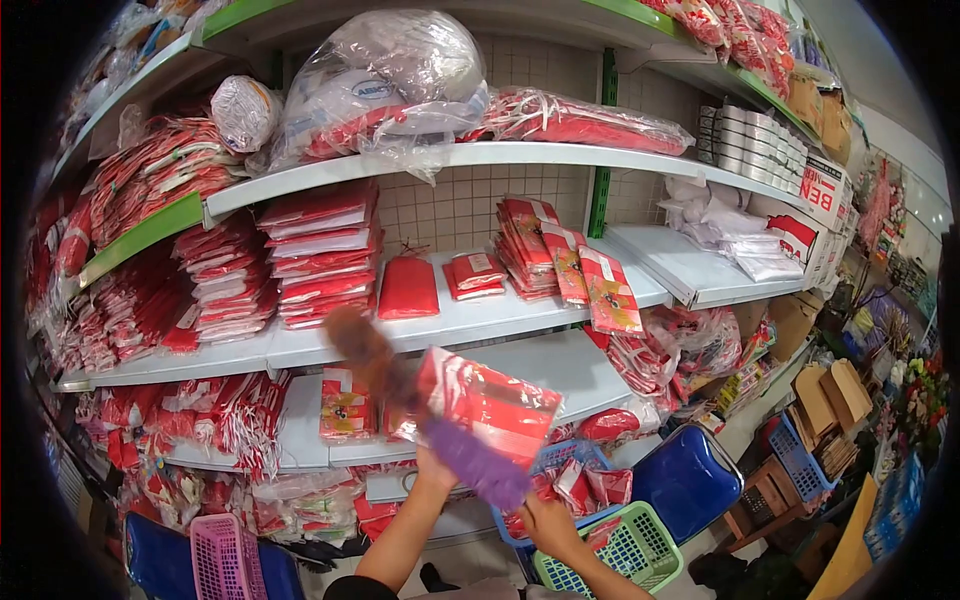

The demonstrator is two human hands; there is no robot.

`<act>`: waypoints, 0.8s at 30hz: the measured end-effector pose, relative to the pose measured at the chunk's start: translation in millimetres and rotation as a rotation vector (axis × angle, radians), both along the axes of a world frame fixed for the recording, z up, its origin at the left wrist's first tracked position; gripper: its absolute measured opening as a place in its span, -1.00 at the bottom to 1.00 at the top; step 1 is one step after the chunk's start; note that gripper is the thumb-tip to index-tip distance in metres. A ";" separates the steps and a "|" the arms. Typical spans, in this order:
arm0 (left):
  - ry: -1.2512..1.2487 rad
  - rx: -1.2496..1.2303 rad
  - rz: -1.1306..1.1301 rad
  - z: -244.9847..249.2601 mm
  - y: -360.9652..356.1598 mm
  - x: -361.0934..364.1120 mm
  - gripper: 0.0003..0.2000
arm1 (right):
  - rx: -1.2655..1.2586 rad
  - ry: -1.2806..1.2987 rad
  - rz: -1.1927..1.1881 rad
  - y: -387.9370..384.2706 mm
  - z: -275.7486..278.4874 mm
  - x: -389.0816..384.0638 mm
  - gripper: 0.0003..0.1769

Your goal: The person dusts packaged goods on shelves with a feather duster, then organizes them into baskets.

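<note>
One left hand [435,470], one right hand [548,525], one duster [470,455], one packet [495,400] (plastic-wrapped), one pink basket [222,555], one green basket [625,550].

place: shop | evidence: white shelves [520,155] stacked with red packaged goods [320,255], shopping baskets [620,550] on floor

1. I get one view, from the camera on the person's head, facing forward and slightly down at stocked shelves [470,155].
2. The lens is wide: the shelves bow and the corners go dark.
3. Nearest, low centre, are the left hand [432,470] holding a red packet [490,400] and the right hand [548,525] gripping a purple handle [475,460]; the aisle [745,425] recedes far right.
</note>
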State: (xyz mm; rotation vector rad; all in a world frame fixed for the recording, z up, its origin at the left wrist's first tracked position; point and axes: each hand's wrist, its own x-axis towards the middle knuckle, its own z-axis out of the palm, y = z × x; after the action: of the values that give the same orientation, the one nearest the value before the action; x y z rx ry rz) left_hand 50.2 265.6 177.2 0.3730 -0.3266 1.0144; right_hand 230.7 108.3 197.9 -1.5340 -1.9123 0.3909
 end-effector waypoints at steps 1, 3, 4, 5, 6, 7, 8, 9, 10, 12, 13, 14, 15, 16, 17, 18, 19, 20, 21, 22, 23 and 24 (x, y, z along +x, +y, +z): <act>-0.033 0.297 0.072 -55.4 29.0 -11.0 -0.59 | -0.010 -0.089 0.062 -5.4 -2.7 0.1 -0.78; 0.033 -0.015 0.134 18.2 -7.3 -8.3 -0.56 | -0.039 0.067 -0.085 -0.2 -19.1 3.6 -0.79; 0.080 -0.276 0.189 55.4 -18.4 0.4 -0.53 | -0.055 0.145 -0.160 2.3 -23.7 4.6 -0.79; 0.114 -0.190 0.174 70.4 -29.0 -0.1 -0.48 | -0.047 0.237 -0.202 4.6 -20.5 4.4 -0.78; 0.096 -0.175 0.173 69.4 -27.3 -0.2 -0.48 | -0.038 0.329 -0.245 8.6 -14.3 4.0 -0.78; 0.080 -0.161 0.172 67.7 -24.7 -1.5 -0.47 | -0.031 0.422 -0.288 10.5 -11.3 3.6 -0.77; 0.066 -0.146 0.170 67.3 -22.8 -2.4 -0.47 | -0.021 0.351 -0.226 9.4 -14.5 4.0 -0.77; 0.133 -0.199 0.223 74.0 -22.7 -0.4 -0.49 | -0.011 0.279 -0.164 7.2 -20.3 5.5 -0.77; 0.039 -0.114 0.170 59.5 -14.3 -4.2 -0.51 | -0.002 0.206 -0.103 5.9 -23.4 7.4 -0.77; -0.153 0.058 0.068 49.0 -4.2 -10.4 -0.52 | 0.056 0.071 -0.054 4.7 -15.4 11.2 -0.78; -0.004 0.061 0.057 43.9 -4.1 -11.9 -0.55 | 0.084 0.004 -0.027 5.7 -11.5 11.8 -0.78; -0.159 -0.040 -0.066 61.9 -2.5 -6.7 -0.53 | 0.046 0.105 -0.087 9.0 -10.4 11.2 -0.78; 0.047 -0.142 0.089 83.8 -15.2 -1.2 -0.53 | 0.007 0.206 -0.146 13.4 -9.9 10.1 -0.79; 0.251 -0.245 0.244 98.0 -26.1 0.8 -0.52 | -0.033 0.306 -0.204 17.8 -8.0 8.9 -0.79; 0.229 -0.207 0.218 94.0 -22.9 -1.5 -0.50 | 0.017 0.384 -0.198 21.3 -2.6 6.0 -0.79; 0.210 -0.170 0.191 85.9 -17.1 -4.1 -0.48 | 0.046 0.311 -0.112 25.5 -1.8 6.1 -0.78; 0.192 -0.132 0.163 79.5 -13.4 -7.7 -0.46 | 0.076 0.239 -0.027 30.3 -2.8 7.8 -0.78; 0.213 -0.081 0.134 74.8 -13.2 -13.1 -0.45 | 0.105 0.168 0.056 33.5 -2.1 9.3 -0.77; 0.235 -0.031 0.103 70.4 -13.6 -19.7 -0.43 | 0.149 0.000 0.101 36.4 2.8 11.2 -0.77; 0.255 0.020 0.073 68.6 -13.6 -24.7 -0.42 | 0.130 -0.037 0.078 41.1 11.8 12.9 -0.77; 0.242 -0.020 0.022 74.7 -12.2 -24.3 -0.41 | 0.113 -0.077 0.056 47.6 23.4 14.8 -0.77; 0.228 -0.060 -0.028 84.0 -11.2 -22.2 -0.40 | 0.098 -0.117 0.036 54.6 32.8 15.7 -0.77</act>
State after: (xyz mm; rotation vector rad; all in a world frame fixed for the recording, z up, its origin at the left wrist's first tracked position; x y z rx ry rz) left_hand 28.0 254.4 261.1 0.4240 -0.0957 0.9423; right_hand 246.3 162.8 230.7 -1.4894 -2.0203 0.2238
